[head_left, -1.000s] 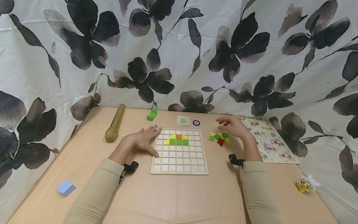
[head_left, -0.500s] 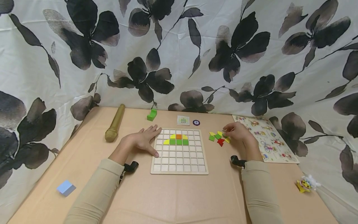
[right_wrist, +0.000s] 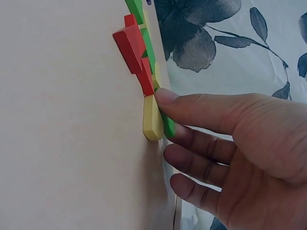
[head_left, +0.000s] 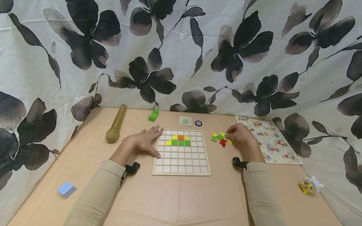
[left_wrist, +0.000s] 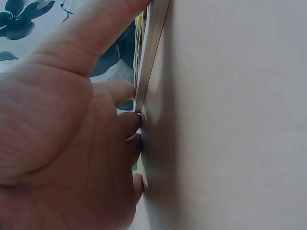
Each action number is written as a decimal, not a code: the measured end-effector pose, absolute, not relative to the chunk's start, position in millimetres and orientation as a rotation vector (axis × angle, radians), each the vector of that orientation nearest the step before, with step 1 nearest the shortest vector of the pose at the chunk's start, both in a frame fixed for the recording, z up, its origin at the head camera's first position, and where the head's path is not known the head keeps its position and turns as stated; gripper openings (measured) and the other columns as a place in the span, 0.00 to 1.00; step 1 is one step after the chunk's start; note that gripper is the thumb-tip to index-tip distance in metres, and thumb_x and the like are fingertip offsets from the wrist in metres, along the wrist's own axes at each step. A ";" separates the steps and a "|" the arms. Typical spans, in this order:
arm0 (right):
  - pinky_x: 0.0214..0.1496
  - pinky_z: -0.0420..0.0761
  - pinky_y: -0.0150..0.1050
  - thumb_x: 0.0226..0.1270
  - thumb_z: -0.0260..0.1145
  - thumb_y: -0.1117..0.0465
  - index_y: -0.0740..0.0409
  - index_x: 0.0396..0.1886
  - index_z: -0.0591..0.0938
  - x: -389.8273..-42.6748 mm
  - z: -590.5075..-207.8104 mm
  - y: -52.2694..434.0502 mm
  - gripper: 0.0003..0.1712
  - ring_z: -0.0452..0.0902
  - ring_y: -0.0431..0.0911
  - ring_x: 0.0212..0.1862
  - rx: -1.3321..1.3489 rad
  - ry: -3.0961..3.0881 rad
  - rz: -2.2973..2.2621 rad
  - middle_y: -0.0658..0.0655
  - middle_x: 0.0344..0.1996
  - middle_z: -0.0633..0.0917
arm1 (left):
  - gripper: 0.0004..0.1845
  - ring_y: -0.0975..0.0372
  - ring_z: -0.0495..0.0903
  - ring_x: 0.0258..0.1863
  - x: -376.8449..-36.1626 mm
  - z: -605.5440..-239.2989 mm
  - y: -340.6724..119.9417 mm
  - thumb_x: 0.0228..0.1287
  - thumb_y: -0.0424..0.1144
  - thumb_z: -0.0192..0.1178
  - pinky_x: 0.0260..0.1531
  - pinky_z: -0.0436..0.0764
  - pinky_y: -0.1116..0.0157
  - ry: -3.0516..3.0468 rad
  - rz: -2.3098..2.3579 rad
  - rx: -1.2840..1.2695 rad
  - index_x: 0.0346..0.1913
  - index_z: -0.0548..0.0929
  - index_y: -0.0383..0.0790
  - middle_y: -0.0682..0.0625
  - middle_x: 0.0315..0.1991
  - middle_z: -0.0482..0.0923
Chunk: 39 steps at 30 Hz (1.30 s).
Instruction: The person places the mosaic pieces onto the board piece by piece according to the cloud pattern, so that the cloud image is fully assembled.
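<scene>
My left hand (head_left: 142, 142) lies with fingers spread at the left edge of a white gridded board (head_left: 181, 171), thumb on its side rim. In the left wrist view the palm (left_wrist: 57, 129) stands beside the board's wooden edge (left_wrist: 152, 52). Green tiles (head_left: 181, 143), an orange tile (head_left: 180, 137) and yellow tiles (head_left: 168, 143) sit in the board's upper cells. To the right, my right hand (head_left: 244, 138) pinches a green block (right_wrist: 169, 125) between thumb and index finger. It is at a small pile of red blocks (right_wrist: 130, 48), yellow blocks (right_wrist: 152, 120) and green ones.
Behind the board lie a pattern card (head_left: 185, 121) and a round dark token (head_left: 198, 123). A green block (head_left: 153, 116) and a gold microphone (head_left: 116, 125) stand back left, a blue block (head_left: 67, 189) front left. At right are a picture board (head_left: 272, 142) and a yellow toy (head_left: 308, 185).
The right hand has come down to the pile from above it, and its thumb and index finger have closed on a green block. My left hand has stayed at the board.
</scene>
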State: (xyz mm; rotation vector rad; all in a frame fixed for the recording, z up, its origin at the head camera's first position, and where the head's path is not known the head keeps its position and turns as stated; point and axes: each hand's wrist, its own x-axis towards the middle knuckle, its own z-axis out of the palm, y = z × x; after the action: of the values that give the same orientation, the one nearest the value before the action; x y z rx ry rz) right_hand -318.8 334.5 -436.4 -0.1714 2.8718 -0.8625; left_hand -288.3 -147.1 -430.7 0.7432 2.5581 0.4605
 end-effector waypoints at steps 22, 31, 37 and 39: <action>0.45 0.81 0.34 0.71 0.70 0.65 0.64 0.55 0.86 -318.0 -423.4 313.4 0.15 0.78 0.53 0.45 -0.287 2.854 -1.256 0.62 0.44 0.86 | 0.72 0.42 0.32 0.85 -290.4 -429.4 -146.7 0.49 0.68 0.76 0.81 0.37 0.36 2.550 0.439 0.752 0.85 0.43 0.39 0.36 0.85 0.32; 0.43 0.85 0.32 0.66 0.72 0.71 0.64 0.53 0.88 -317.0 -412.5 275.0 0.16 0.83 0.50 0.42 -0.603 2.666 -1.287 0.64 0.43 0.89 | 0.72 0.43 0.32 0.85 -289.9 -429.8 -146.1 0.49 0.68 0.76 0.81 0.37 0.37 2.553 0.429 0.740 0.85 0.43 0.40 0.37 0.86 0.31; 0.39 0.82 0.32 0.62 0.75 0.70 0.62 0.48 0.89 -315.4 -412.7 255.7 0.14 0.81 0.48 0.39 -0.694 2.649 -1.173 0.61 0.38 0.89 | 0.72 0.42 0.32 0.85 -290.3 -430.8 -146.3 0.49 0.68 0.76 0.81 0.38 0.36 2.553 0.428 0.742 0.85 0.43 0.40 0.36 0.85 0.31; 0.36 0.80 0.32 0.61 0.76 0.69 0.61 0.46 0.89 -315.3 -414.3 252.9 0.13 0.80 0.47 0.36 -0.689 2.619 -1.122 0.59 0.36 0.88 | 0.72 0.42 0.32 0.85 -289.8 -430.7 -146.6 0.49 0.68 0.76 0.81 0.38 0.36 2.553 0.433 0.742 0.85 0.44 0.39 0.36 0.85 0.32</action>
State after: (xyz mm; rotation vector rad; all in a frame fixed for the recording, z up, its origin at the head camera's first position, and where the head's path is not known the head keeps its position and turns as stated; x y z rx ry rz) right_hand -315.3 252.9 -414.3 -0.6891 2.6185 -1.1218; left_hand -289.8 -146.6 -430.7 0.7424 2.5526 0.4329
